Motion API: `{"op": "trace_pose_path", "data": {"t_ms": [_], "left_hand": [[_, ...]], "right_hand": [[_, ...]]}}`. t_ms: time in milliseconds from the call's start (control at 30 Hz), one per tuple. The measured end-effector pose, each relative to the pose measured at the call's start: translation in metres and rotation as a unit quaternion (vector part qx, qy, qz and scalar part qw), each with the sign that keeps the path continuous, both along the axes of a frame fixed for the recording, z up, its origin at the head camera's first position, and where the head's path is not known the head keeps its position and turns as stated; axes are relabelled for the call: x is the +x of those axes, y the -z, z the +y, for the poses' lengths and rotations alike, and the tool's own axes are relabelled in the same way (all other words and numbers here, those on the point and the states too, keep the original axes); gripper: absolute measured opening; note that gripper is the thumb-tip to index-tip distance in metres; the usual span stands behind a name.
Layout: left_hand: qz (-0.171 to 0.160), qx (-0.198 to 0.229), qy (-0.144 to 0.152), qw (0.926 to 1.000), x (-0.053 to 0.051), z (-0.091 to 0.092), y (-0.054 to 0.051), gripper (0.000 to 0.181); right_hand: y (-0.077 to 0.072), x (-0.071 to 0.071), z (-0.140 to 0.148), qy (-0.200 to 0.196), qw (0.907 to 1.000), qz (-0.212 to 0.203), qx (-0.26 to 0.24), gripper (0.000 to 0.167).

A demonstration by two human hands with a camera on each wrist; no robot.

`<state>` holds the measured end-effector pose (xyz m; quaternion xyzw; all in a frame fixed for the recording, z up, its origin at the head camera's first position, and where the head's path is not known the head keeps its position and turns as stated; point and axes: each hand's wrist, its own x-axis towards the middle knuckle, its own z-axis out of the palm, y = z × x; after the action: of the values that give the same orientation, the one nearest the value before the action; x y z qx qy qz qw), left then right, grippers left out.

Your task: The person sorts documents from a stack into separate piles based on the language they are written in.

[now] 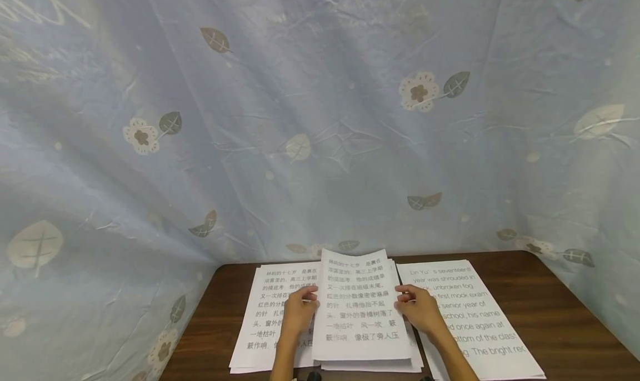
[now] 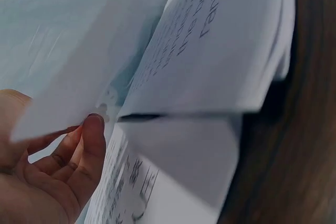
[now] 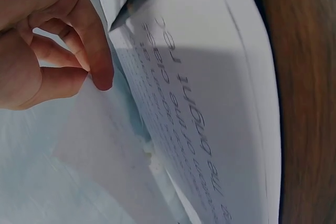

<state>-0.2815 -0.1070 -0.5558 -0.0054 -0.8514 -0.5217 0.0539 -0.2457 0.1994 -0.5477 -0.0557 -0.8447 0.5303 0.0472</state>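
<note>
Centrally, a Chinese-printed sheet [image 1: 357, 314] raised above the middle paper stack [image 1: 416, 360].
The left hand [image 1: 299, 311] and right hand [image 1: 419, 309] pinch its opposite side edges between fingers and thumb; a Chinese-printed stack [image 1: 270, 314] lies to the left, an English-printed stack [image 1: 482, 320] to the right, on a brown wooden table [image 1: 545, 303] before leaf-patterned cloth [image 1: 340, 175].

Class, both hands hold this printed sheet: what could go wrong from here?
The sheet might slip or crease, since the left hand and right hand pinch only its side edges.

The right forearm crosses the English stack in the head view, so it could nudge those pages out of line.
</note>
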Motion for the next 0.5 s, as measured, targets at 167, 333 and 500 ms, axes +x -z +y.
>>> {"op": "trace_pose_path", "data": {"t_ms": [167, 333, 500], "left_hand": [[0.006, 0.001, -0.01, 0.9999, -0.001, -0.012, 0.0, 0.035], [0.01, -0.001, -0.021, 0.9997, -0.001, -0.028, 0.0, 0.036], [0.01, -0.005, -0.032, 0.9994, 0.0, -0.046, 0.001, 0.035]], "right_hand": [[-0.001, -0.004, -0.015, 0.001, 0.9997, 0.007, -0.022, 0.044], [0.002, -0.008, -0.032, 0.001, 0.9993, 0.008, -0.035, 0.044], [0.005, -0.008, -0.047, 0.005, 0.9992, 0.0, -0.04, 0.045]]}}
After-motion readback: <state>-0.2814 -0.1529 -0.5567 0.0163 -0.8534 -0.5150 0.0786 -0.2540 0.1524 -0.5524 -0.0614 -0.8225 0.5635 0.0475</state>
